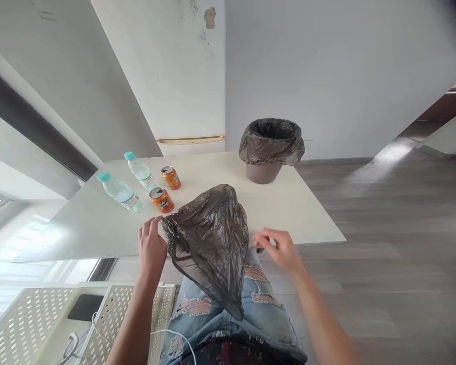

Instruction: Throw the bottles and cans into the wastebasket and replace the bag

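A thin dark plastic bag (213, 238) hangs loosely over the table's near edge and above my lap. My left hand (152, 246) pinches its upper left corner. To the right of the bag, my right hand (277, 246) has its fingers curled together, apart from the main spread of plastic. A small dark bit shows under those fingers, too little to name. Beyond my left hand stand two opened orange soda cans (161, 200), with two clear bottles (121, 192) with teal caps to their left.
A brownish bin (264, 173) lined with a dark bag stands at the back right of the white table (307, 218). Low on the left is a perforated plastic basket (26, 324) holding a dark flat object. A white cable (175, 333) crosses my lap.
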Demonstrator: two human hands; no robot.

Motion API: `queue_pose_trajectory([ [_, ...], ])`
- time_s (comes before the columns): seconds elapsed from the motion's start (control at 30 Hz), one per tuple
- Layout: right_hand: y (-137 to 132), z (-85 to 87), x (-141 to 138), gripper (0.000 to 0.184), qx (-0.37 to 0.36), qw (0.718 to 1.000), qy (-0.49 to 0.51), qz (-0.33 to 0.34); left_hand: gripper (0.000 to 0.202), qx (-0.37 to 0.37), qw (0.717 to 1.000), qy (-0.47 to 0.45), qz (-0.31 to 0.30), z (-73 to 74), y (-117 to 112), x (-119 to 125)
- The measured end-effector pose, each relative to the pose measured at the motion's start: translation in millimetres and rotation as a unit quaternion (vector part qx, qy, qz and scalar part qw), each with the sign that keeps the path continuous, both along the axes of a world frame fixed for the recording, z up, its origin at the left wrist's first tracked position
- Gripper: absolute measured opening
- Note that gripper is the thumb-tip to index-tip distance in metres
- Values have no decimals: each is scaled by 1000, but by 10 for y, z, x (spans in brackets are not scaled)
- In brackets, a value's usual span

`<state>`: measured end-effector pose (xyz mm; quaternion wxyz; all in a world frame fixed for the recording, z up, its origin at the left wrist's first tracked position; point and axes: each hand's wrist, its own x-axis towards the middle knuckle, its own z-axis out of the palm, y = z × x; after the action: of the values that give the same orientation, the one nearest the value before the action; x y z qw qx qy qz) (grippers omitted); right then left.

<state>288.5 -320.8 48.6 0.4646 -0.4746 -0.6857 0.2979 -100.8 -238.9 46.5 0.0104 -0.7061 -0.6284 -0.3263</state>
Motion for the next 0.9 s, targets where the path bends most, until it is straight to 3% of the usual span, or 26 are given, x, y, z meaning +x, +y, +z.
queue_pose_trajectory([
  [0.07, 344, 18, -89, 28, 39, 993, -47, -98, 48, 23, 999, -33, -23, 80, -138, 202],
  [0.1, 525, 21, -157, 31, 59, 990, -83, -92, 44, 14, 998, -34, -56, 90, -173, 305],
  [0.17, 852, 0, -311, 42, 75, 981, -178, -17, 44, -35, 992, 0, -117, 39, -154, 470],
  [0.23, 1078, -68, -426, 50, 50, 955, -290, 41, 54, -92, 985, 56, -133, -87, -21, 547],
  [0.3, 1171, -176, -430, 52, 10, 925, -378, 36, 60, -130, 978, 101, -126, -230, 188, 543],
  [0.4, 1081, -348, -203, 54, -23, 902, -425, -67, 62, -147, 968, 144, -142, -372, 565, 502],
  [0.47, 916, -416, 14, 54, -16, 896, -419, -145, 60, -142, 960, 166, -173, -391, 829, 526],
  [0.57, 656, -414, 263, 46, 37, 905, -368, -211, 56, -146, 948, 186, -215, -298, 1207, 659],
  [0.67, 561, -317, 355, 38, 116, 911, -311, -243, 54, -126, 949, 174, -230, -86, 1440, 857],
  [0.73, 638, -236, 344, 38, 150, 908, -303, -249, 53, -71, 966, 140, -205, 56, 1425, 1013],
  [0.8, 800, -179, 293, 44, 148, 906, -321, -231, 51, -19, 980, 95, -174, 118, 1265, 1184],
  [0.9, 1082, -201, 191, 57, 84, 901, -390, -168, 55, -38, 978, 93, -184, -11, 915, 1390],
])
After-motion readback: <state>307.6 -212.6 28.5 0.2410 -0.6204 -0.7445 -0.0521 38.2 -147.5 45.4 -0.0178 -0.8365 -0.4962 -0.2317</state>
